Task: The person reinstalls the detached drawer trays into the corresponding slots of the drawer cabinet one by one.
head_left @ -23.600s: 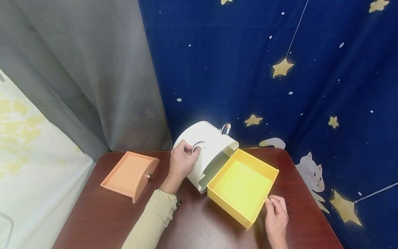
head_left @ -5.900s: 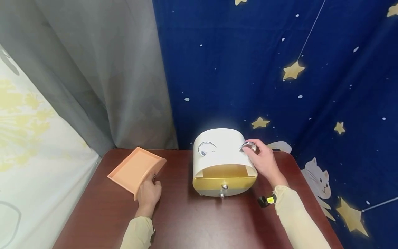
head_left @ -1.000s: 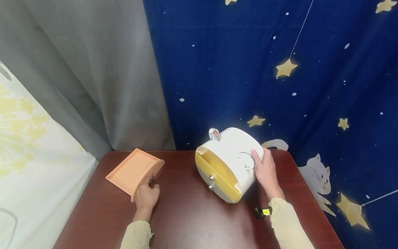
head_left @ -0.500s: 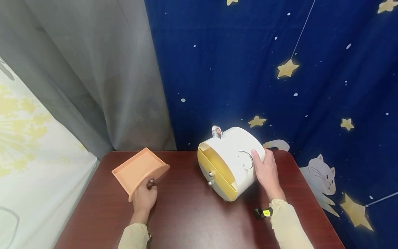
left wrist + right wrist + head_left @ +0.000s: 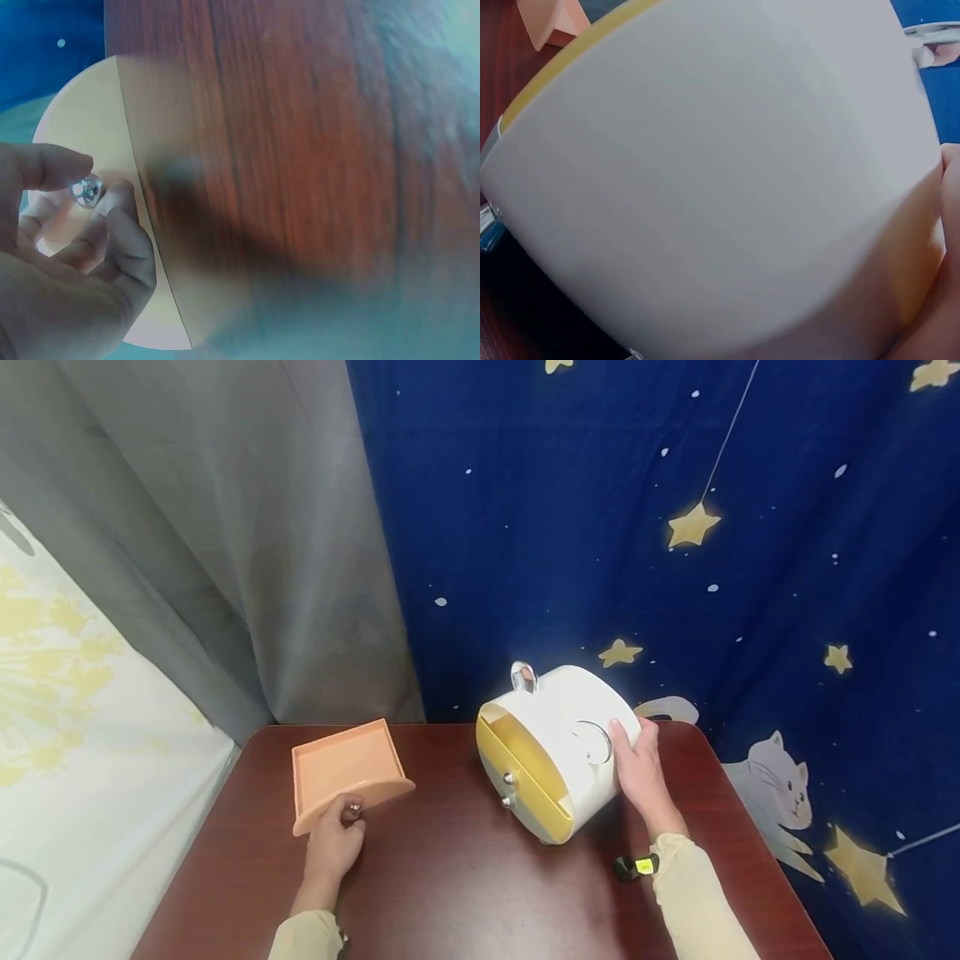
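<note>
At the table's left lies an orange drawer with a curved front. My left hand pinches its round silver knob; the left wrist view shows thumb and finger on either side of the knob. Right of centre stands a white rounded drawer box, turned so its front faces the lower left. Inside it sit a yellow drawer and, beneath, a grey front. My right hand grips the box's back right edge, thumb on top; its other fingers are mostly hidden.
Silver ring-shaped ears stick up from the box top. Dark red wood covers the table, whose far edge meets a grey curtain and a blue starry curtain.
The orange drawer has turned counterclockwise and shifted right, its front now facing nearer to me; my left hand came closer with it. Earlier, the white box was turned from facing me toward the left.
</note>
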A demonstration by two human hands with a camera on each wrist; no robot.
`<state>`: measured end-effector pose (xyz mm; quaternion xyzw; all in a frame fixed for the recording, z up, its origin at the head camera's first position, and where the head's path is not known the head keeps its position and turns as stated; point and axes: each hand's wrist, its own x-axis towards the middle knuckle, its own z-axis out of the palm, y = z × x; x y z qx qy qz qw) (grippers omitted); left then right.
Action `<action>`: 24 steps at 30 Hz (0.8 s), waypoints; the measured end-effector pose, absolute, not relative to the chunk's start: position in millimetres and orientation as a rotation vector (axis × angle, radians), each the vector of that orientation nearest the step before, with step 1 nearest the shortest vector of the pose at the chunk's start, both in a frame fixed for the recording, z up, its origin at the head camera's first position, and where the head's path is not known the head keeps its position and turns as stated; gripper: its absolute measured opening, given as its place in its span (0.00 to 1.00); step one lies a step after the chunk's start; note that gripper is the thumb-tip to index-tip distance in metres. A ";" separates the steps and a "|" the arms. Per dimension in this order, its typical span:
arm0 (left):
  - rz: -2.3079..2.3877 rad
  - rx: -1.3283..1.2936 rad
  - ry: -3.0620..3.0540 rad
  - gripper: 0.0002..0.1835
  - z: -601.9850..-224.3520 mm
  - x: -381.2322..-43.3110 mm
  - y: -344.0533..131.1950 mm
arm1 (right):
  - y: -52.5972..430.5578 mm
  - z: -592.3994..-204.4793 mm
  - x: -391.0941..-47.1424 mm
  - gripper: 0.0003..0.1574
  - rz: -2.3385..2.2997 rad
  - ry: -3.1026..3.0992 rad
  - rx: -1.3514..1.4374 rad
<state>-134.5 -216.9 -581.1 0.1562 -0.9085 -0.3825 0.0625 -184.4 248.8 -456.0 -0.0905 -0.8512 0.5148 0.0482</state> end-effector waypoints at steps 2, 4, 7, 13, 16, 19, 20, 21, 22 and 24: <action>-1.187 0.448 -2.742 0.17 -581.2 -134.7 -218.8 | 250.1 -457.5 -185.5 0.50 1.571 -2.583 -0.279; -1.230 0.425 -2.737 0.16 -580.8 -134.5 -221.1 | 250.8 -458.8 -186.2 0.50 1.573 -2.572 -0.278; -1.279 0.455 -2.751 0.12 -578.4 -132.0 -225.1 | 250.8 -460.5 -186.7 0.49 1.574 -2.570 -0.272; -1.291 0.650 -2.837 0.27 -575.3 -128.6 -228.2 | 250.7 -461.7 -186.0 0.48 1.579 -2.559 -0.283; -1.266 0.693 -2.873 0.37 -576.4 -130.8 -227.4 | 250.8 -462.2 -185.6 0.48 1.578 -2.552 -0.290; -1.209 0.714 -2.892 0.39 -576.7 -133.4 -225.3 | 250.5 -463.4 -186.2 0.48 1.582 -2.547 -0.290; -1.196 0.728 -2.895 0.39 -576.9 -134.3 -224.5 | 250.1 -463.8 -186.4 0.48 1.581 -2.546 -0.291; -1.185 0.736 -2.893 0.38 -576.7 -135.2 -223.7 | 249.8 -464.2 -186.5 0.48 1.581 -2.547 -0.294; -1.173 0.742 -2.888 0.38 -576.7 -136.2 -222.9 | 249.5 -464.6 -186.8 0.48 1.582 -2.547 -0.295; -1.150 0.742 -2.882 0.37 -576.2 -137.8 -221.7 | 249.1 -465.4 -187.4 0.48 1.576 -2.544 -0.297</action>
